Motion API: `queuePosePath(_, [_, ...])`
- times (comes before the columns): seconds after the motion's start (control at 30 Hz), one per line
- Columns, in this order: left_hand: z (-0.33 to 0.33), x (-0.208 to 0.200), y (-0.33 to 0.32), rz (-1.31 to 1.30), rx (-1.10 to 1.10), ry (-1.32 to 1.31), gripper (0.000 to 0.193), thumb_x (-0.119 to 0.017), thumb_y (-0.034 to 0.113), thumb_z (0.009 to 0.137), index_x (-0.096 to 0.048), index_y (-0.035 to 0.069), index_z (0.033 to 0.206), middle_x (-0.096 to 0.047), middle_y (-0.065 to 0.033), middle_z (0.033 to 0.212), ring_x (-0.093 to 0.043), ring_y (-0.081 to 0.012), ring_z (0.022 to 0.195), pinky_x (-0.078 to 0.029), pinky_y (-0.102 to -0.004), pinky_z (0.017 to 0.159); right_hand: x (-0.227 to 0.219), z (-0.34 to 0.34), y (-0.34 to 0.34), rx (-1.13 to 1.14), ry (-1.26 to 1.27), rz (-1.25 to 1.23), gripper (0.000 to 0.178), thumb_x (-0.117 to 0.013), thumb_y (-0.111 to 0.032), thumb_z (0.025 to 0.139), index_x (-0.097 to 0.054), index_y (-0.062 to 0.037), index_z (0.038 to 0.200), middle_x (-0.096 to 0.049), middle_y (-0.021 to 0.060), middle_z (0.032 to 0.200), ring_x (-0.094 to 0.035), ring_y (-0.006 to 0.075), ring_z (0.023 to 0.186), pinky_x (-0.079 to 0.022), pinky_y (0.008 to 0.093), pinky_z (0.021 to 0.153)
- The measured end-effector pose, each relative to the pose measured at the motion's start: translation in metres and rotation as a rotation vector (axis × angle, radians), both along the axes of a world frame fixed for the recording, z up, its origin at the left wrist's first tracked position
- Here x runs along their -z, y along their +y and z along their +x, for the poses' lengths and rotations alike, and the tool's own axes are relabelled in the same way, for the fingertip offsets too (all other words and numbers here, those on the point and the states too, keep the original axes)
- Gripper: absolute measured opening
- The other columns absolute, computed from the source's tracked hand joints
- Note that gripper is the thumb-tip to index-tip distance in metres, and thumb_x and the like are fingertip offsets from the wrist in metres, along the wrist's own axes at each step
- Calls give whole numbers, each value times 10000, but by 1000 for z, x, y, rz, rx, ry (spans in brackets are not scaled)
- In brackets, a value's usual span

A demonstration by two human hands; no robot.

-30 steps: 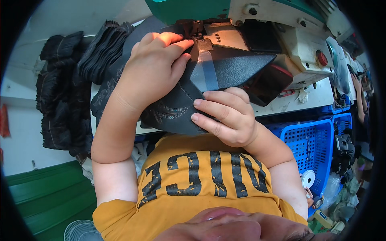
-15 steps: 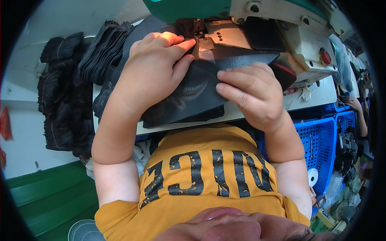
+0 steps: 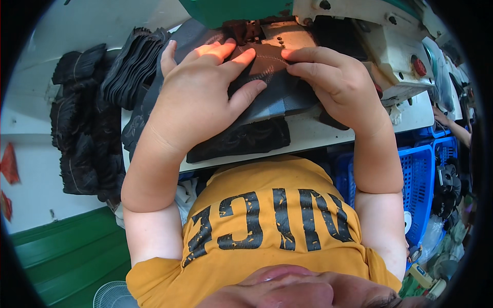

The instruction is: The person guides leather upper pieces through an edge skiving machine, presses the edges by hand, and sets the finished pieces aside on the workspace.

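Left hand (image 3: 205, 87): fingers fanned, palm down, tips pressing on the dark embroidered leather panel (image 3: 269, 64), thumb spread wide; no grip taken. Right hand (image 3: 341, 82): two fingertips close together, touching the panel's right side; my thumb was hidden, so I couldn't judge a pinch. Panel lay directly under the left fingers and just left of the right fingertips; neither hand was nearer, both made contact. Its long axis seemed to run crosswise to me, near edge slanting slightly away toward the right; both ends were covered, so which way it pointed was uncertain. Beyond the fingertips, the sewing machine's green head (image 3: 236, 11). Nearer me, a folded black embroidered piece (image 3: 246, 141) on the white tabletop (image 3: 308, 126).
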State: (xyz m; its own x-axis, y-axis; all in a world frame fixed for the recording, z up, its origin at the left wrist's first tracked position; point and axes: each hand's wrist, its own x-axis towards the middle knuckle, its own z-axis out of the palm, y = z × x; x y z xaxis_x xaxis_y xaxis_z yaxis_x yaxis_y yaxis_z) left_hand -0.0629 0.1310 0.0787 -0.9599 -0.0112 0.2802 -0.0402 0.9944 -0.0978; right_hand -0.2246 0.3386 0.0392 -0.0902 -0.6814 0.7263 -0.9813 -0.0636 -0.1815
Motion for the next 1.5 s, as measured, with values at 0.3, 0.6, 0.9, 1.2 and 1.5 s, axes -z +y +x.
queuePosePath(0.3, [-2, -8, -40, -8, 169, -43, 384, -663, 281, 1027, -714, 249, 1407, -616, -87, 1460, -523, -263, 1378, -265, -558, 1228, -3, 23, 0, -57, -68, -11, 175, -806, -97, 844, -797, -90, 1018, -772, 50, 1095, -744, 283, 910, -619, 382, 776])
queuePosePath(0.6, [5, 0, -24, -22, 115, 16, 436, -683, 376, 1021, -694, 163, 1402, -655, -107, 1467, -598, -288, 1353, -196, -607, 1268, -5, 19, 1, -120, -19, -10, 145, -830, -179, 860, -819, -109, 986, -788, 9, 1085, -714, 256, 1021, -575, 399, 898])
queuePosePath(0.9, [-11, 5, -65, 238, 473, 80, 305, -710, -10, 925, -796, 79, 1204, -714, -111, 1293, -652, -318, 1262, -537, -410, 1051, -8, 35, -12, -31, 63, 97, 188, -782, -299, 907, -830, -165, 1029, -788, -51, 1165, -662, 200, 1083, -506, 384, 944])
queuePosePath(1.2, [-11, 7, -55, 204, 385, 114, 312, -726, 37, 907, -797, 82, 1208, -744, -108, 1277, -660, -310, 1251, -524, -434, 1080, -6, 34, -11, -5, 85, 90, 193, -770, -295, 912, -824, -161, 1041, -781, -57, 1139, -662, 192, 1066, -507, 376, 921])
queuePosePath(1.5, [-33, 11, -78, 36, 327, 146, 294, -709, 156, 977, -774, 87, 1255, -749, -104, 1269, -654, -299, 1230, -512, -430, 1090, -4, 35, -13, -15, 80, 52, 177, -779, -280, 904, -809, -142, 1010, -775, -47, 1124, -670, 194, 1042, -513, 375, 906])
